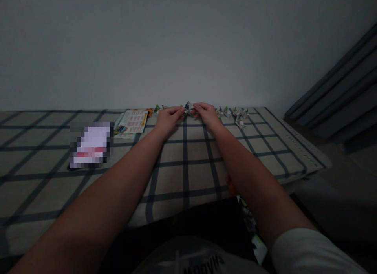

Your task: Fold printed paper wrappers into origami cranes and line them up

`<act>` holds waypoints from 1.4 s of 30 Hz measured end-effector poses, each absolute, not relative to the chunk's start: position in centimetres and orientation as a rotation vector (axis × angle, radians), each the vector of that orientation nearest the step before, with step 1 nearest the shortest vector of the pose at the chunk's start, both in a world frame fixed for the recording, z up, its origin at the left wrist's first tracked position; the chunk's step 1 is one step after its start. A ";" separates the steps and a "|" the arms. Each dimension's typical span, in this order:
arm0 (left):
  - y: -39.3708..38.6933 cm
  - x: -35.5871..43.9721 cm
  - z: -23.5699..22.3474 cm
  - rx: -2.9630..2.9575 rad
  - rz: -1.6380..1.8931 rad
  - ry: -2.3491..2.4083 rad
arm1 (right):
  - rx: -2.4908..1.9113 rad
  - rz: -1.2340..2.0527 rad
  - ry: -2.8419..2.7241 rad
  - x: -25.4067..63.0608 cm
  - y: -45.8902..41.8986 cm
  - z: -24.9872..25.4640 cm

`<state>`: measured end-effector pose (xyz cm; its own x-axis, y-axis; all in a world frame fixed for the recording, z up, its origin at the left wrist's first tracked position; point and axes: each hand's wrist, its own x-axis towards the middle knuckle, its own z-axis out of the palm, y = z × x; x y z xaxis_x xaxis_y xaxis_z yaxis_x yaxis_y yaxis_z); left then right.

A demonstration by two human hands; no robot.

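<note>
Both arms stretch forward to the far edge of the cloth. My left hand (171,116) and my right hand (207,112) pinch a small folded paper piece (188,105) between their fingertips, one on either side. It is printed in white, green and dark tones; its exact shape is too small to make out. Similar folded paper pieces (227,111) lie in a row right of my right hand, one of them (240,121) nearer to me. Another folded piece (157,108) sits left of my left hand. My fingers partly hide the row between them.
A checked tablecloth (185,168) covers the table up to a plain wall (188,46). Printed leaflets (134,121) lie at the left, near a pixelated bright object (92,144). Something orange (230,185) shows under my right forearm. Grey curtains (344,85) hang at the right.
</note>
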<state>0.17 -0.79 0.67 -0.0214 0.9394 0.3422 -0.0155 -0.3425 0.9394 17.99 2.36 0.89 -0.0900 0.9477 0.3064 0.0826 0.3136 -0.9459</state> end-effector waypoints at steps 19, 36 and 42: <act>-0.5 0.4 0.2 1.317 1.398 1.081 | -0.964 0.780 -1.789 17.8 2.3 0.5; -0.3 0.5 0.1 1.193 1.430 0.979 | -0.996 1.054 -1.475 17.4 1.6 1.3; -0.1 0.5 0.1 1.123 1.447 0.924 | -1.019 1.138 -1.550 17.4 1.5 1.0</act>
